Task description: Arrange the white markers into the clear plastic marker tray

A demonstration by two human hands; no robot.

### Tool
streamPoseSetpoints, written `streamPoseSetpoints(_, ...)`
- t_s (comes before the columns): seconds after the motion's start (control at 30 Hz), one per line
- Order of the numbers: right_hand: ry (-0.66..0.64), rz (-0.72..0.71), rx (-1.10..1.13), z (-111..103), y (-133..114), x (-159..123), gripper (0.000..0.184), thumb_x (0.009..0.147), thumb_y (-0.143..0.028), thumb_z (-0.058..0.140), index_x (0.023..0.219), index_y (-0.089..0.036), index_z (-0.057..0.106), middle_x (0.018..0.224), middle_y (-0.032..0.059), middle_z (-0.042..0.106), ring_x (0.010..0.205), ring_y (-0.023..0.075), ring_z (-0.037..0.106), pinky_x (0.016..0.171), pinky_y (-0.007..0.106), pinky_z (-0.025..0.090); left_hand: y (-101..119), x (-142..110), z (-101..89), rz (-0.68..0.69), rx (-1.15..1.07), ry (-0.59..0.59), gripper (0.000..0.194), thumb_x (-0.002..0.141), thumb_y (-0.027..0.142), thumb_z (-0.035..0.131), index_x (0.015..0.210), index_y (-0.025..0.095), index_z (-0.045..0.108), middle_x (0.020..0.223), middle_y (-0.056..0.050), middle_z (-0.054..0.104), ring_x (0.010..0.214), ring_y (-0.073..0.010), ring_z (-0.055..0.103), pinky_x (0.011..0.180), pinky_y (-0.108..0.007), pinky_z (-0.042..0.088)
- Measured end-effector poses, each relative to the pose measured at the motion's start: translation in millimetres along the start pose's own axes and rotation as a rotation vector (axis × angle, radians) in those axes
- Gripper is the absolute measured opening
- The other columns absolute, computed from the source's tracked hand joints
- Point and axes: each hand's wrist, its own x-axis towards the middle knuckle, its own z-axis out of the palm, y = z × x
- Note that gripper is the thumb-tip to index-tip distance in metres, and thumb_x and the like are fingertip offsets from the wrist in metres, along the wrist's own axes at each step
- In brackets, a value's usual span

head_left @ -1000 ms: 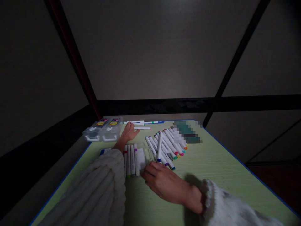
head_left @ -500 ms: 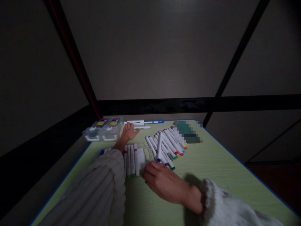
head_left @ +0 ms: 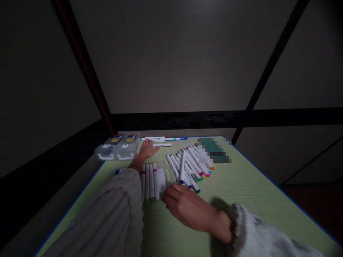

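Note:
My left hand (head_left: 147,150) reaches to the back of the table, its fingers stretched forward and its thumb apart. It lies beside a white marker (head_left: 164,145), and I cannot see anything held in it. Nearer to me, a clear plastic case (head_left: 162,182) holds several upright-lying white markers (head_left: 150,182) with coloured bands; my left sleeve hides part of it. My right hand (head_left: 184,205) has its fingers curled over the case's right front corner, fingertips partly hidden. Just beyond it a pile of white markers (head_left: 191,164) with coloured ends lies loose on the table.
Two closed clear cases (head_left: 125,151) with white handles stand at the back left. More pens (head_left: 152,138) lie along the back edge of the pale green table (head_left: 254,192), which has a blue rim. A blurred-out green item (head_left: 214,150) lies at the back right. A wall rises behind.

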Motion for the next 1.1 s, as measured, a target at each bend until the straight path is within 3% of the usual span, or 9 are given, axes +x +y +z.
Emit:
streamPoseSetpoints(0.73,-0.020,0.004,-0.017,-1.4,-0.6,0.0,0.010,0.086,-0.018,0.043,0.088,-0.016,0.052,0.087,0.0044,0.054,0.085,0.0182,0.046,0.075,0.031,0.039,0.2,-5.0,-9.3,-0.031,0.005,-0.182,0.065,0.074,0.061,0.034,0.113,0.010,0.040,0.120,-0.019,0.041,0.114,-0.0312,0.041,0.092,-0.038,0.034)
streamPoseSetpoints(1.1,-0.007,0.004,-0.020,-0.4,-0.7,-0.6,0.011,0.086,-0.018,0.042,0.087,-0.016,0.053,0.086,0.0046,0.055,0.084,0.0183,0.046,0.075,0.031,0.039,3.0,-19.6,-16.4,-0.048,0.018,-0.185,0.061,0.075,0.061,0.033,0.108,0.011,0.043,0.114,-0.016,0.044,0.109,-0.0289,0.044,0.090,-0.037,0.035)
